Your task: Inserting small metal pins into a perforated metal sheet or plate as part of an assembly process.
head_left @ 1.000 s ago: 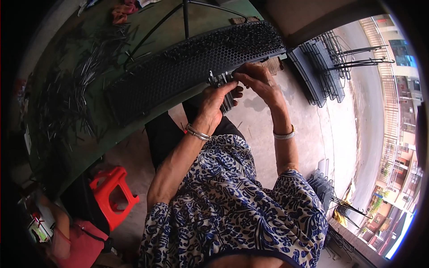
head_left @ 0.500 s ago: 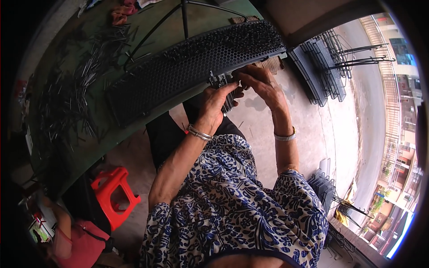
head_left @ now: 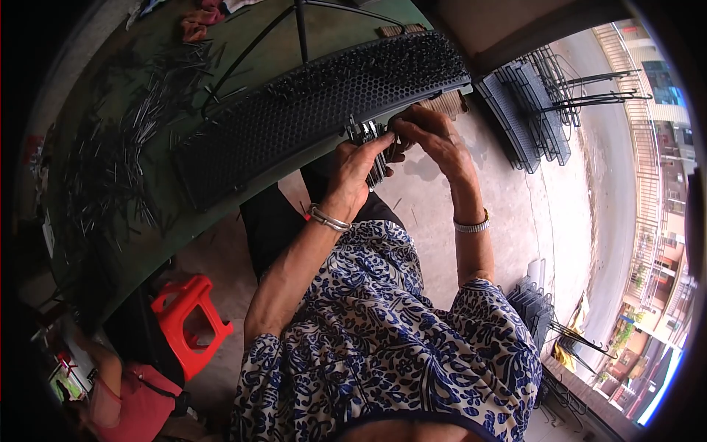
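Note:
My left hand (head_left: 352, 171) is closed round a bundle of thin dark metal rods (head_left: 373, 151), whose ends stick up past the thumb. Right beside it, my right hand (head_left: 431, 136) has its fingers bent together near the tops of the rods. What the right fingertips pinch, if anything, is hidden. Just beyond both hands lies a long dark perforated tray (head_left: 258, 144) with a honeycomb of holes. Its far and right part is packed with upright dark pieces (head_left: 398, 60); the near left part shows bare holes.
The tray rests on a green table (head_left: 243, 29), with a heap of loose dark rods (head_left: 132, 140) at left. Bent black bars (head_left: 300, 37) rise behind. Wire racks (head_left: 526, 110) stand at right. A red stool (head_left: 193, 324) and a person in pink (head_left: 140, 401) are at lower left.
The right fingers have shifted slightly at the top of the bundle. The left hand keeps its hold, and the tray has hardly moved in the picture.

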Tool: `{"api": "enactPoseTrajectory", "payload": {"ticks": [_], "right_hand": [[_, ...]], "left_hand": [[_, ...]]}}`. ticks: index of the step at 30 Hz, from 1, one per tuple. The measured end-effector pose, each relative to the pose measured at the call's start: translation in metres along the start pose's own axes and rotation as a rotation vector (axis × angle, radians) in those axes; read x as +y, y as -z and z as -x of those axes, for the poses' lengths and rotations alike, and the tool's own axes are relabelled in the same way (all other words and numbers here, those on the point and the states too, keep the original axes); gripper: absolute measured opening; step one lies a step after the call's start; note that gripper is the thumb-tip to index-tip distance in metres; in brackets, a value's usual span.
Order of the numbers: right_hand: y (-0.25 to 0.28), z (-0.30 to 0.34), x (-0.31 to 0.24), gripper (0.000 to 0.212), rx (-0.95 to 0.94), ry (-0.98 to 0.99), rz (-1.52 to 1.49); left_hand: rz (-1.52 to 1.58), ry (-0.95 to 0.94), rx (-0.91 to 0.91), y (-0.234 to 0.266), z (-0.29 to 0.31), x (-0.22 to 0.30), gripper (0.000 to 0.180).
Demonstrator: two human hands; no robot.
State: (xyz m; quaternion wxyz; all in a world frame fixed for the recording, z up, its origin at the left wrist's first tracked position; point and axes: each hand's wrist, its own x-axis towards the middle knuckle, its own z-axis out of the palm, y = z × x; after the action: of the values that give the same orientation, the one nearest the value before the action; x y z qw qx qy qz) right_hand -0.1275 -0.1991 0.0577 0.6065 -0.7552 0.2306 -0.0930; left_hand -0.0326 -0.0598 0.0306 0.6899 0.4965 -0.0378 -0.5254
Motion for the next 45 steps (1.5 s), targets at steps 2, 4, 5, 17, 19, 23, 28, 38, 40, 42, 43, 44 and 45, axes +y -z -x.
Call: {"api": "enactPoseTrajectory", "payload": {"ticks": [2, 4, 5, 17, 19, 23, 28, 38, 40, 42, 43, 44, 45], "right_hand": [[0.001, 0.002, -0.004, 0.020, 0.000, 0.005, 0.025], [0.001, 0.002, -0.006, 0.020, 0.000, 0.009, 0.050], [0.001, 0.002, -0.006, 0.020, 0.001, -0.003, 0.005], [0.003, 0.001, -0.001, 0.022, 0.012, -0.036, -0.059], [0.003, 0.001, 0.000, 0.022, 0.020, -0.048, -0.069], [0.006, 0.001, -0.001, 0.020, 0.002, -0.057, -0.025], [0.014, -0.004, 0.000, 0.014, 0.312, 0.101, 0.020], [0.016, -0.049, 0.039, 0.009, 0.719, 0.288, 0.337], [0.017, -0.053, 0.050, 0.010, 0.723, 0.301, 0.405], [0.015, -0.053, 0.050, 0.010, 0.726, 0.315, 0.474], [0.014, -0.053, 0.050, 0.009, 0.708, 0.318, 0.442], [0.012, -0.053, 0.047, 0.009, 0.689, 0.320, 0.410], [0.012, -0.053, 0.045, 0.009, 0.687, 0.321, 0.411]], "left_hand": [[0.003, 0.001, 0.005, -0.001, 0.001, 0.001, 0.019], [0.017, 0.021, 0.012, -0.001, 0.001, 0.001, 0.021], [0.017, 0.022, 0.011, -0.001, 0.001, 0.001, 0.021], [-0.030, 0.015, -0.021, 0.003, -0.004, 0.000, 0.021], [-0.069, 0.024, -0.021, 0.003, -0.004, 0.000, 0.021], [-0.078, 0.035, -0.025, 0.003, -0.005, -0.002, 0.020], [0.124, 0.083, 0.070, 0.007, -0.009, -0.001, 0.017], [0.372, 0.144, -0.067, 0.001, -0.010, -0.004, 0.020], [0.359, 0.226, -0.087, 0.000, -0.008, -0.002, 0.019], [0.342, 0.219, -0.075, 0.001, -0.008, -0.003, 0.018], [0.323, 0.213, -0.066, 0.002, -0.009, -0.003, 0.017], [0.325, 0.213, -0.065, 0.002, -0.009, -0.003, 0.017], [0.280, 0.204, -0.053, 0.003, -0.010, -0.004, 0.017]]}}
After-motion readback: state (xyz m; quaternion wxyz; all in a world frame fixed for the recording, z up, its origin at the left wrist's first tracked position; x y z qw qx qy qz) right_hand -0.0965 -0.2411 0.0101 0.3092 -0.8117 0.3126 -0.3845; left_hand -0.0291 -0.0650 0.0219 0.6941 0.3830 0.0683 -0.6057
